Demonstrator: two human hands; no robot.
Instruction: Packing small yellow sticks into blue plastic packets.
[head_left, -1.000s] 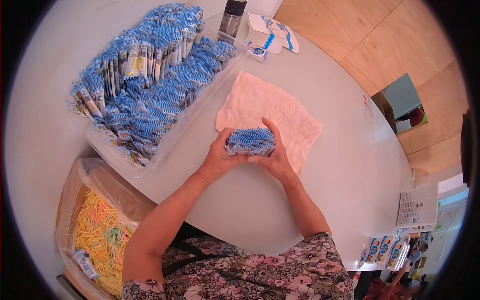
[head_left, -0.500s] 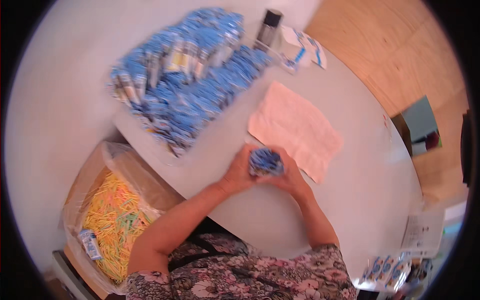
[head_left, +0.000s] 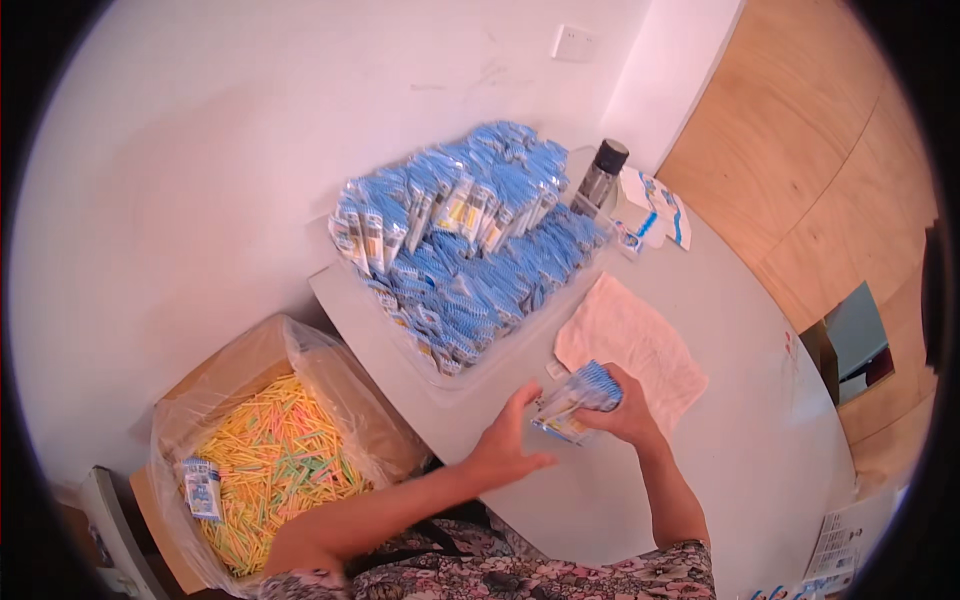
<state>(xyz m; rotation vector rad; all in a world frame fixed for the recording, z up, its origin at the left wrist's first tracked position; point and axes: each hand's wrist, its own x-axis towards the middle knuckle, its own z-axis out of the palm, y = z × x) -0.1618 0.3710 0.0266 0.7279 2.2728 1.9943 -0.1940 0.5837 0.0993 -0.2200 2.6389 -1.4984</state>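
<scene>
Now, left to right: one lined carton point(head_left: 375, 422) of coloured sticks point(head_left: 285, 440); one clear tub point(head_left: 430, 379), heaped with blue-topped packets point(head_left: 470, 270), on the bench point(head_left: 740, 470); my left hand point(head_left: 505, 445), spread and empty, come away from the bundle point(head_left: 576, 403) that both held half a second ago, leaving the hold, I judge, to my right hand point(head_left: 632, 410) alone; said bundle, tilted, between my hands, just beside the left, contact there uncertain; the right, clamped round its right side; one pink cloth point(head_left: 640, 340), beyond.
</scene>
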